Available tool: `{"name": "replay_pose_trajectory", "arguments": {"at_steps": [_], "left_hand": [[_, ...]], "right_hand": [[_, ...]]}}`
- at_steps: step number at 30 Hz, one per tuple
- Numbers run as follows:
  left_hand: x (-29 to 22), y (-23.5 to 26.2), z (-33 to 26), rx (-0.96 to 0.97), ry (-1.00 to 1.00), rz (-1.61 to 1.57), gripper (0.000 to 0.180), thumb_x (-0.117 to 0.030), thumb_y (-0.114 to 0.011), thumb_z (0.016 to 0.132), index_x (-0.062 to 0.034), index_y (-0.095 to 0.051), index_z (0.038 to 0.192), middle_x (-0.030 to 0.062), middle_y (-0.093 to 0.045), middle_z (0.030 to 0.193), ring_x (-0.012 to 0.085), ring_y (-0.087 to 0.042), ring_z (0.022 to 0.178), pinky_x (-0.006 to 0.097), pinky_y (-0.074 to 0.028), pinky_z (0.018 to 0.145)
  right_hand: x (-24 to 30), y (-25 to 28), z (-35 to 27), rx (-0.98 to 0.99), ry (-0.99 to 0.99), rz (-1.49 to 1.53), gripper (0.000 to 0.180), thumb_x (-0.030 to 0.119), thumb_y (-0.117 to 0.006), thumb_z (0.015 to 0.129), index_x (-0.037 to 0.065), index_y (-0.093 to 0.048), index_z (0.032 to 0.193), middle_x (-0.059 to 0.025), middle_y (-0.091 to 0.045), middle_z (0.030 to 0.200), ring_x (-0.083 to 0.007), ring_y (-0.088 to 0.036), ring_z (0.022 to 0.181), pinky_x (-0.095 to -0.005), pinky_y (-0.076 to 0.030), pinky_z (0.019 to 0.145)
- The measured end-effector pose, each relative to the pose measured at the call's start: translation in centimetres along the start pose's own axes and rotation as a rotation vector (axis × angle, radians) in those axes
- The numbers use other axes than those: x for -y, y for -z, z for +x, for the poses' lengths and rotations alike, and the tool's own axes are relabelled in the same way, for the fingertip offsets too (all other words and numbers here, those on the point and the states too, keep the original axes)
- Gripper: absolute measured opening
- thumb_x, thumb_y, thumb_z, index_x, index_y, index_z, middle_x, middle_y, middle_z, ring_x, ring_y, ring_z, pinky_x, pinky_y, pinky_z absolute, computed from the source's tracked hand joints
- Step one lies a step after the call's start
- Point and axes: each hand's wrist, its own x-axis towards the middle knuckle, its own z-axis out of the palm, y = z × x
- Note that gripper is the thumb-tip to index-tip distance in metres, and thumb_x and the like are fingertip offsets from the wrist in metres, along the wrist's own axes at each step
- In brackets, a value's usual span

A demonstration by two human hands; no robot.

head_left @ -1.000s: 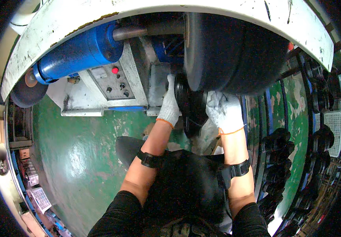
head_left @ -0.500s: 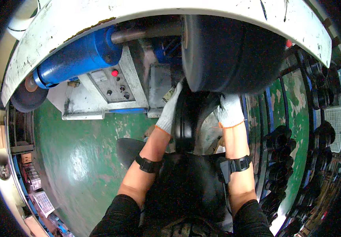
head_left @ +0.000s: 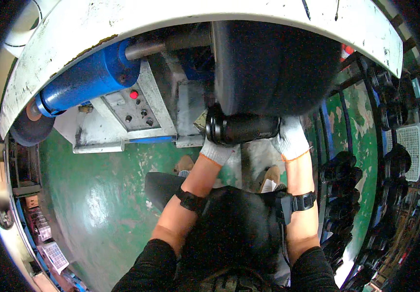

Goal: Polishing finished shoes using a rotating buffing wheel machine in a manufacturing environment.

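A glossy black tube-shaped piece (head_left: 249, 130) with ridges at its left end lies crosswise beneath a large dark wheel (head_left: 263, 73). The wheel's surface is blurred. My left hand (head_left: 219, 150), in a white knit glove with an orange cuff, holds the ridged end from below; its fingers are mostly hidden behind the piece. On the other end my right hand (head_left: 290, 137), gloved the same way, is closed, with its fingertips out of sight under the wheel. The piece's upper side is right at the wheel's lower edge; whether they touch I cannot tell.
A white machine hood (head_left: 181, 14) arches over the wheel. To the left are a blue shaft housing (head_left: 86, 78), a smaller dark wheel (head_left: 32, 129) and a control panel (head_left: 139, 109) with a red button. Several black ribbed pieces (head_left: 339, 168) sit on racks at right, near a white crate (head_left: 409, 151).
The black piece has turned from pointing toward me to lying crosswise. My left hand has moved from its side to underneath; my right hand has shifted slightly right.
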Motion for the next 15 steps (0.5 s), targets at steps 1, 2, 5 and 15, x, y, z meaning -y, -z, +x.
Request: {"name": "replay_pose_trajectory", "arguments": {"at_steps": [1, 2, 5, 15], "left_hand": [[0.1, -0.2, 0.8, -0.097, -0.272, 0.432, 0.060, -0.035, -0.068, 0.081, 0.0048, -0.051, 0.123, 0.0242, -0.052, 0.127, 0.0371, -0.055, 0.111, 0.045, -0.044, 0.099], [0.0, -0.3, 1.5, -0.198, -0.545, 0.865, 0.059, -0.032, -0.068, 0.081, 0.0030, -0.050, 0.124, 0.0217, -0.053, 0.124, 0.0372, -0.054, 0.111, 0.046, -0.043, 0.099], [-0.4, -1.4, 1.9, -0.261, -0.505, 0.733, 0.047, -0.032, -0.049, 0.091, -0.0068, -0.047, 0.131, 0.0136, -0.053, 0.128, 0.0333, -0.050, 0.117, 0.046, -0.039, 0.103], [-6.4, 0.3, 2.5, -0.073, -0.033, -0.859, 0.049, -0.044, -0.035, 0.100, -0.0135, -0.048, 0.136, 0.0076, -0.054, 0.134, 0.0283, -0.050, 0.121, 0.044, -0.036, 0.107]], "right_hand": [[0.3, 1.0, -0.5, -0.005, 0.000, -0.008, 0.034, 0.012, -0.044, 0.098, -0.001, -0.050, 0.129, -0.0180, -0.056, 0.130, -0.0316, -0.058, 0.113, -0.0405, -0.044, 0.105], [0.8, 2.1, -1.4, 0.111, 0.200, -0.597, 0.034, 0.011, -0.048, 0.095, -0.002, -0.052, 0.126, -0.0191, -0.058, 0.128, -0.0315, -0.060, 0.111, -0.0395, -0.046, 0.101], [1.5, 1.4, -2.3, 0.179, 0.447, -1.176, 0.028, 0.010, -0.053, 0.091, -0.002, -0.059, 0.116, -0.0204, -0.062, 0.118, -0.0325, -0.062, 0.106, -0.0384, -0.049, 0.094], [1.6, -5.3, -2.2, -0.113, 0.700, -1.286, 0.020, 0.011, -0.056, 0.088, 0.001, -0.066, 0.102, -0.0181, -0.068, 0.100, -0.0391, -0.062, 0.090, -0.0407, -0.049, 0.085]]}}
